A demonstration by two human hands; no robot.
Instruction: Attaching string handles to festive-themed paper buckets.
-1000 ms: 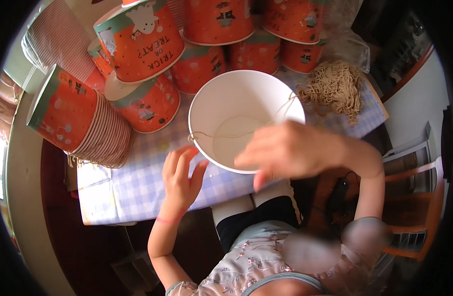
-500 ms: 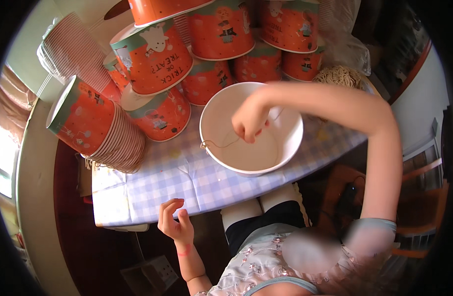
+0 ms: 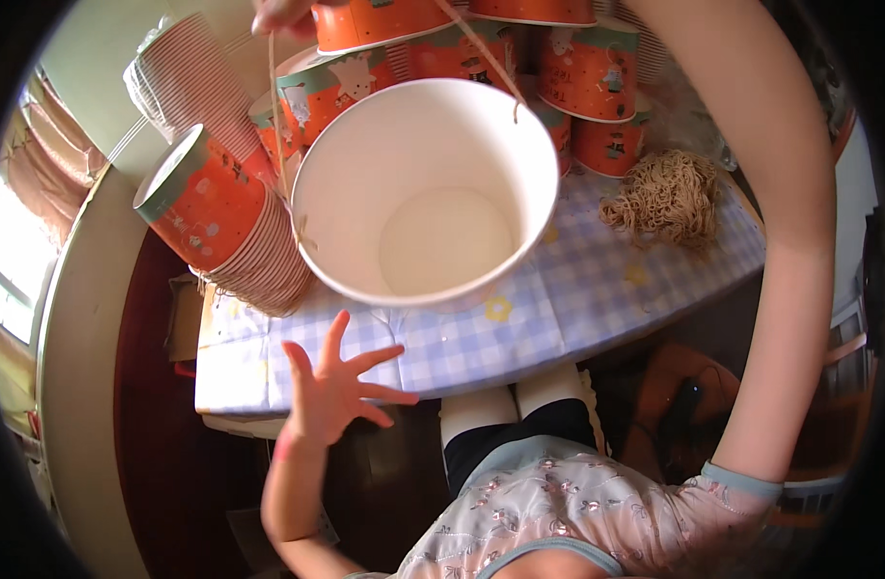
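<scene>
A white-lined paper bucket (image 3: 452, 154) hangs tilted, its mouth toward me, from a thin twine handle (image 3: 483, 48) tied through holes at both sides of its rim. At the top edge my right hand (image 3: 286, 13) has its fingers closed on the twine; only part of this hand shows, and its arm arches up out of view on the right. My left hand (image 3: 331, 391) is open, fingers spread, just in front of the table edge below the bucket. It touches nothing.
Orange-and-green paper buckets (image 3: 341, 92) stand stacked across the back. A leaning stack of nested buckets (image 3: 206, 207) with twine is at left. A tangled heap of twine (image 3: 666, 198) lies at right on the blue-checked tablecloth (image 3: 442, 343).
My right hand has gone from inside the bucket up to the top, lifting the bucket off the table by its twine. My left hand has spread its fingers and moved slightly.
</scene>
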